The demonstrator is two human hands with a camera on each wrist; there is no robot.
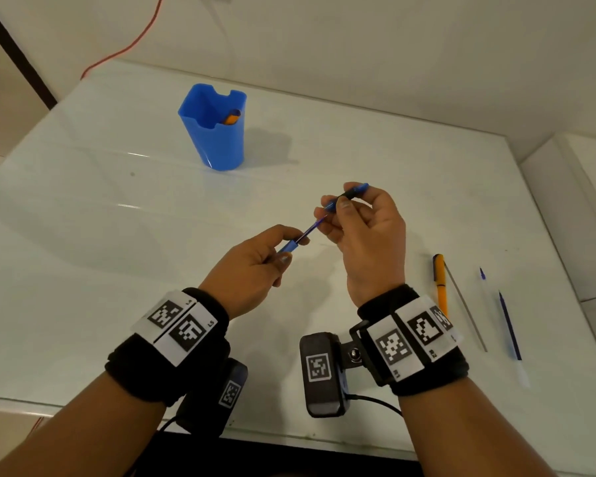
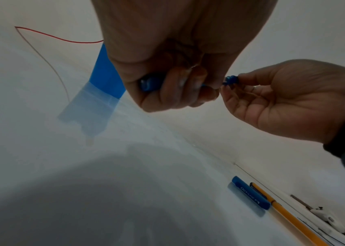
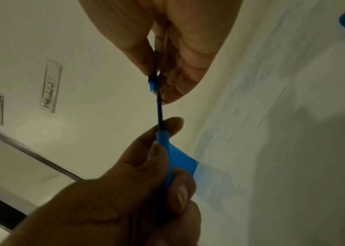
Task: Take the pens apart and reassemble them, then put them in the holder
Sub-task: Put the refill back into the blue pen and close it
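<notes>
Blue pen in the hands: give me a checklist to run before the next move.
1. Left hand grips barrel: ok.
2. Right hand pinches grip section: ok.
3. Refill runs straight between the two parts: ok.
4. Refill tip seated in grip section: cannot tell.
5. Holder upright, with room: ok.
6. Cap on table, in reach: ok.

Blue holder (image 1: pixel 214 132), orange pen (image 1: pixel 440 284), white table (image 1: pixel 358 149).
</notes>
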